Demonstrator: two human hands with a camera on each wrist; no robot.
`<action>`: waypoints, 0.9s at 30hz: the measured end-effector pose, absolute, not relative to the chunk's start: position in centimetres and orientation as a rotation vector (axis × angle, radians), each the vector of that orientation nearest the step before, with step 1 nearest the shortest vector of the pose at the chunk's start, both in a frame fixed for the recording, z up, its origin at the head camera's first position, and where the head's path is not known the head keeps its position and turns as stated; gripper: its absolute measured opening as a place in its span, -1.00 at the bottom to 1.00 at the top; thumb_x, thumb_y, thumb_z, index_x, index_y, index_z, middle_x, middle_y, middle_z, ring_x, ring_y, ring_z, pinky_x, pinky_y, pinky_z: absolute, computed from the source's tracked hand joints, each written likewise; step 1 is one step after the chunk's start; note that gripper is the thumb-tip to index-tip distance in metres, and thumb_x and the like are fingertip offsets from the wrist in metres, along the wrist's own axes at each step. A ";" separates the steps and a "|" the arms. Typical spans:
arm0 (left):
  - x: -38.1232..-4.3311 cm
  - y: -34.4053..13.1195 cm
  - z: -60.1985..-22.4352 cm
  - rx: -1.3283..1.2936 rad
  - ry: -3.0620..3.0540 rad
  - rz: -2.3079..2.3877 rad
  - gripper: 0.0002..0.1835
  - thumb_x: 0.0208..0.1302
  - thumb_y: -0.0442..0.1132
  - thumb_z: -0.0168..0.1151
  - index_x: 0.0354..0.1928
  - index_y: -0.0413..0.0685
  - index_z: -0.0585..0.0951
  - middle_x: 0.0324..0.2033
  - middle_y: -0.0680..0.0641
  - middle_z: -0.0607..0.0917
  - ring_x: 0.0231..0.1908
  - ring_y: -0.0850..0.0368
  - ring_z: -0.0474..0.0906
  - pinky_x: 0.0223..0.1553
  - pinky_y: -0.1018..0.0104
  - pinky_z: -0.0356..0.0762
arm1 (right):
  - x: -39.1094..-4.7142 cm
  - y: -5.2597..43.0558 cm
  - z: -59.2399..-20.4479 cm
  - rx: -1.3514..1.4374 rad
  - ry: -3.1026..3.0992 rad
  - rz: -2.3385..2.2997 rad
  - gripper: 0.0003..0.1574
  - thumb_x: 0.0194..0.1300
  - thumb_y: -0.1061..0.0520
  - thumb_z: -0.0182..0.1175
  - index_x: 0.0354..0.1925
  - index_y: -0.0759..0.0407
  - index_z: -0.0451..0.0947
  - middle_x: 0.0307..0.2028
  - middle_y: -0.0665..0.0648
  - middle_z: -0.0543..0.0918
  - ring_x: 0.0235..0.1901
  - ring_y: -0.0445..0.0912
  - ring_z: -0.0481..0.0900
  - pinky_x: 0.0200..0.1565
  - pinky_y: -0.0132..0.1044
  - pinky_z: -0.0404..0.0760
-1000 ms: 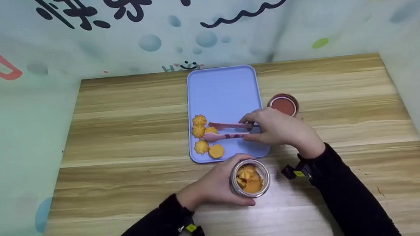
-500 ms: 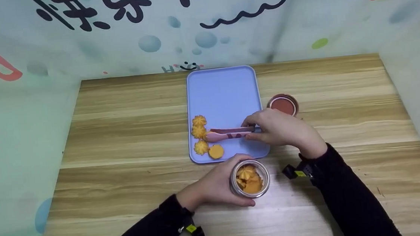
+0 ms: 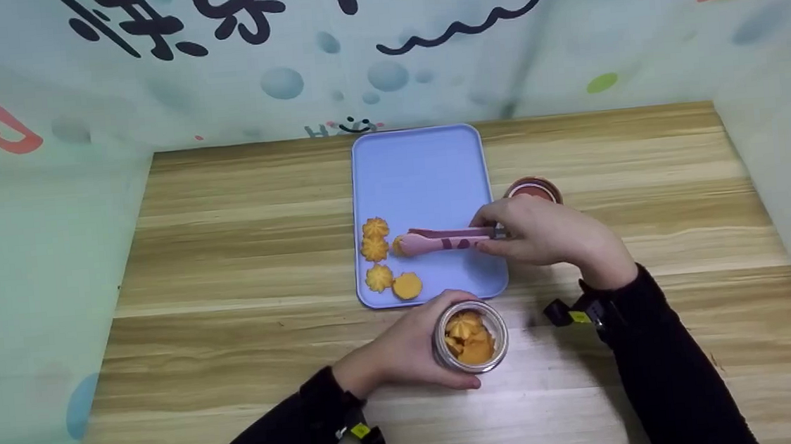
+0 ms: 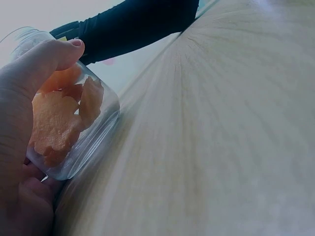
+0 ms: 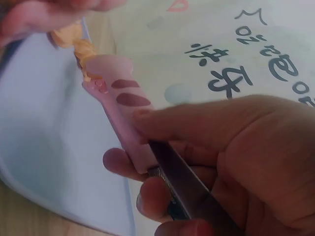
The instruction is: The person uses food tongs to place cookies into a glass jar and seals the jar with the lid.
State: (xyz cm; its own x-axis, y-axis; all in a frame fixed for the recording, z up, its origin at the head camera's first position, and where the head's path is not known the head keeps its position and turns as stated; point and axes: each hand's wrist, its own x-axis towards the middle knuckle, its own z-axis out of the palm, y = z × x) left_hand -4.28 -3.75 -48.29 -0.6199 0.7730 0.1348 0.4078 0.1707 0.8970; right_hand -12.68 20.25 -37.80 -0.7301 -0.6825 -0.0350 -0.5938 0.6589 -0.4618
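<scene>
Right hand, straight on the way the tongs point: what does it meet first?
Likely the tongs in the right hand would meet the middle cookie of the three along the left edge of the tray; height is unclear, so they might pass over.

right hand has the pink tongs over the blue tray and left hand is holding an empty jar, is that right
Not quite: the jar isn't empty. The head view shows cookies inside it. The left hand does hold it, and the right hand does have the pink tongs over the blue tray.
</scene>
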 end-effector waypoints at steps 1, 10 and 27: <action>-4.3 -3.7 -48.3 1.122 2.100 1.432 0.08 -0.34 0.27 0.53 0.30 0.30 0.20 0.14 0.29 0.46 0.14 0.36 0.43 0.29 0.37 0.35 | -12.7 20.4 -37.7 -1.051 2.663 -0.643 -0.77 0.31 -0.06 0.17 -0.18 0.03 0.58 -0.34 -0.06 0.62 -0.40 -0.19 0.53 -0.33 -0.32 0.51; -4.3 -3.7 -48.4 1.117 2.093 1.443 0.07 -0.35 0.25 0.55 0.30 0.33 0.20 0.13 0.29 0.46 0.13 0.36 0.43 0.28 0.36 0.36 | -12.8 21.5 -36.6 -1.084 2.614 -0.694 -0.79 0.31 -0.05 0.15 -0.14 -0.01 0.56 -0.35 -0.09 0.59 -0.38 -0.23 0.48 -0.33 -0.37 0.50; -4.1 -3.7 -48.5 1.097 2.102 1.443 0.09 -0.37 0.26 0.55 0.30 0.34 0.20 0.13 0.30 0.46 0.14 0.36 0.42 0.27 0.34 0.38 | -10.7 25.2 -31.9 -1.051 2.755 -0.789 -0.82 0.31 -0.09 0.17 -0.10 -0.22 0.52 -0.43 -0.27 0.58 -0.56 -0.31 0.42 -0.52 -0.48 0.41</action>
State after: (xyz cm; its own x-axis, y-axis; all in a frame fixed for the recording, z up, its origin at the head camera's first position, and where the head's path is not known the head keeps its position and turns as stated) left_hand -4.15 -3.73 -48.50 -0.6318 0.7648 0.1261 0.3928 0.1756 0.9027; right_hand -10.66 25.19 -31.86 -0.7594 -0.6433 0.0968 -0.5971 0.6301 -0.4964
